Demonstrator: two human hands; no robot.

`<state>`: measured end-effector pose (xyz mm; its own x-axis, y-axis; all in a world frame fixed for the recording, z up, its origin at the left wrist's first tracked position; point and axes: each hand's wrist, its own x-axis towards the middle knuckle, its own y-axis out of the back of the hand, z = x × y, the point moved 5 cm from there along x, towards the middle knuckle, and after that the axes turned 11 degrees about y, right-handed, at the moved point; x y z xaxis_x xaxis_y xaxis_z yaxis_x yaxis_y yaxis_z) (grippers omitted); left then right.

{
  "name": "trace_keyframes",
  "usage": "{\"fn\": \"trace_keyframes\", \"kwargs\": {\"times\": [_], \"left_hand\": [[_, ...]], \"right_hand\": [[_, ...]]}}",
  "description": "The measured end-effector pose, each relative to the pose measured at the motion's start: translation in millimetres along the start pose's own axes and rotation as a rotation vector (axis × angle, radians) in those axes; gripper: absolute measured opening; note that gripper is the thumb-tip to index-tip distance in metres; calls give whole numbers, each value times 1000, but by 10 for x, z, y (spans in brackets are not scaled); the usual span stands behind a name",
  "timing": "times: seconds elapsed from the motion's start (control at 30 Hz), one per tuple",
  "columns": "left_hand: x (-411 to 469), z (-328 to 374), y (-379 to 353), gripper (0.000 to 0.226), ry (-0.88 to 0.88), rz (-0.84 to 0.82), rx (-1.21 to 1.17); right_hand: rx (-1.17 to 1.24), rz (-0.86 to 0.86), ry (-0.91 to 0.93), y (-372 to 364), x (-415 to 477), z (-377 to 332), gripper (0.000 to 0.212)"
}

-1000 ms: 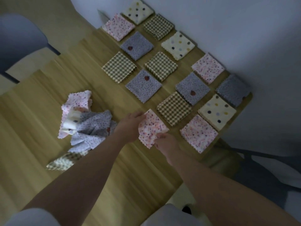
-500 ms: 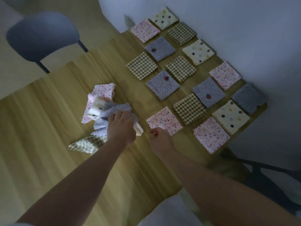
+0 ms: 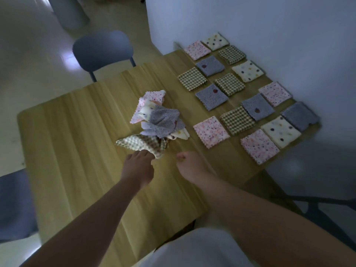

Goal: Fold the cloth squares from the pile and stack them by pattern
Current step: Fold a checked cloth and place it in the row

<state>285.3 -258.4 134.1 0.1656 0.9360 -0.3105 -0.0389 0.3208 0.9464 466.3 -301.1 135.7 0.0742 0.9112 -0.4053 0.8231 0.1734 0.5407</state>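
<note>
A loose pile of unfolded cloth squares (image 3: 158, 120) lies mid-table, with pink, grey and cream pieces on top. A brown checked cloth (image 3: 142, 144) sticks out at its near edge. My left hand (image 3: 139, 168) pinches the near corner of that checked cloth. My right hand (image 3: 189, 165) hovers just right of it with loosely curled fingers, holding nothing. A folded pink dotted square (image 3: 211, 131) lies to the right of the pile. Beyond it several folded squares are laid out in rows toward the wall.
The wooden table (image 3: 77, 151) has bare surface left of and in front of the pile. A grey chair (image 3: 103, 49) stands at the far edge, another grey seat (image 3: 13, 205) at the left. The white wall (image 3: 250, 20) borders the table's right side.
The folded pink square was set down and my right hand drew back from it. My left hand moved from on top of the pile to the checked cloth at its near edge.
</note>
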Motion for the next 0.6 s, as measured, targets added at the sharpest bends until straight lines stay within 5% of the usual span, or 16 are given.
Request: {"fn": "trace_keyframes", "kwargs": {"times": [0.3, 0.6], "left_hand": [[-1156, -803, 129, 30, -52, -92, -12], [-1167, -1638, 141, 26, -215, -127, -112]], "right_hand": [[181, 67, -82, -832, -916, -370, 39], [252, 233, -169, -1661, -1153, -761, 44]]}}
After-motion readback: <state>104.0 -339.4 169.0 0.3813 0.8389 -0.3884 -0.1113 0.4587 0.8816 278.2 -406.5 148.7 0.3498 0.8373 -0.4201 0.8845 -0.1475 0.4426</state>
